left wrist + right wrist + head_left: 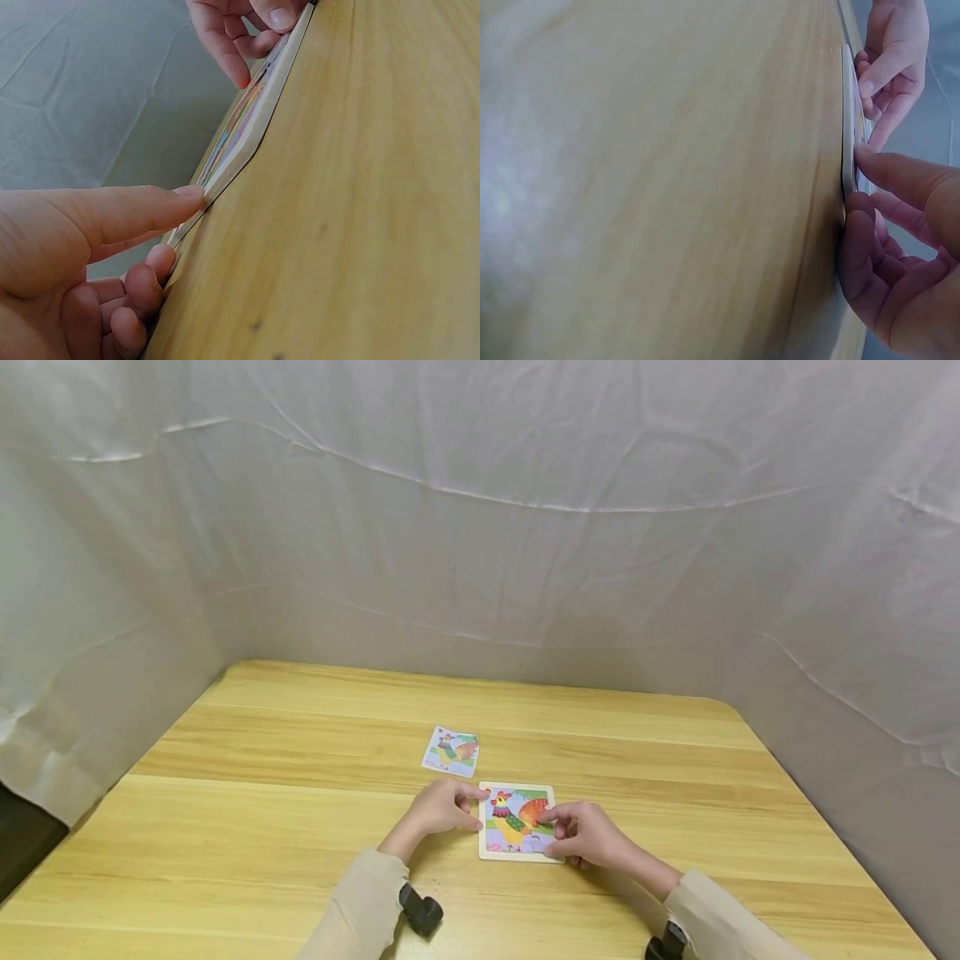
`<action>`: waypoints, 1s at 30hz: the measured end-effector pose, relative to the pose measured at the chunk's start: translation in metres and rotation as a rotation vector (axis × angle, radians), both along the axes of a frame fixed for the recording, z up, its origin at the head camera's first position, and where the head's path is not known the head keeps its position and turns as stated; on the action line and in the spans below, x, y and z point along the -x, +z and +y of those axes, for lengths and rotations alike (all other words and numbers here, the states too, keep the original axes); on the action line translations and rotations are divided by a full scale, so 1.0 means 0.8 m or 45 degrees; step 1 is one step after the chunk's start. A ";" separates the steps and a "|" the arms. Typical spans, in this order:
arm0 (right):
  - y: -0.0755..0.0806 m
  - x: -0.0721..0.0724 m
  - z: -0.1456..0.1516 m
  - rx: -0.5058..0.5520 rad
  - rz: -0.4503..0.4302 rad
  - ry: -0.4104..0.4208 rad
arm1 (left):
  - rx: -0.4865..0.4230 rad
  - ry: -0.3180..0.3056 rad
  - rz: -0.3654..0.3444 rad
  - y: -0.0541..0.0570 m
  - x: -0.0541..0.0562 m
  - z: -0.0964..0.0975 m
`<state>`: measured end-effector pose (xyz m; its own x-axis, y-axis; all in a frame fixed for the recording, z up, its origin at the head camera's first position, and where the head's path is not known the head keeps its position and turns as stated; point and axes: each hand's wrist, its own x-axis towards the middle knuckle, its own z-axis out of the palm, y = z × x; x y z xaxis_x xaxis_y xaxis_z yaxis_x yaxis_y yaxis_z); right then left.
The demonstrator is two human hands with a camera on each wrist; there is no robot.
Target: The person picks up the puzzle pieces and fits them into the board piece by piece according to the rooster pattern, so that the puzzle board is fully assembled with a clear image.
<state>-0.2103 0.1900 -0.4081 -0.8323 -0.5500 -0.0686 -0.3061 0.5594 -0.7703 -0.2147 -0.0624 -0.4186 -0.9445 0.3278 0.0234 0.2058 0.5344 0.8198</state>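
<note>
A square jigsaw puzzle (512, 822) with a colourful rooster picture lies flat on the wooden table in a pale frame. At its left edge is my left hand (441, 807); in the left wrist view the thumb sits on the frame's rim (259, 124) and curled fingers meet its side. My right hand (588, 837) holds the right edge, its thumb over the lower right corner and its index finger on the rooster's tail. That hand hides part of the right border. In the right wrist view, curled fingers (866, 255) lie beside the frame, below the thumb.
Behind the puzzle, slightly left, lies a paper card (452, 752) printed with the same rooster. The wooden table (262, 835) has rounded far corners. A grey cloth curtain (480, 568) hangs around its back and sides. Black bands (422, 912) are on both wrists.
</note>
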 end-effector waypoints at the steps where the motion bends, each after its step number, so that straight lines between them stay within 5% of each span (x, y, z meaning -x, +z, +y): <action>1: 0.001 0.000 0.000 0.002 -0.005 0.000 | -0.002 -0.001 -0.001 0.000 0.000 0.000; 17: 0.002 0.004 0.004 0.074 -0.008 0.136 | -0.010 0.003 -0.026 -0.002 0.002 0.000; 30: -0.008 0.004 -0.002 0.040 0.014 0.040 | -0.015 -0.005 -0.021 -0.002 0.001 0.001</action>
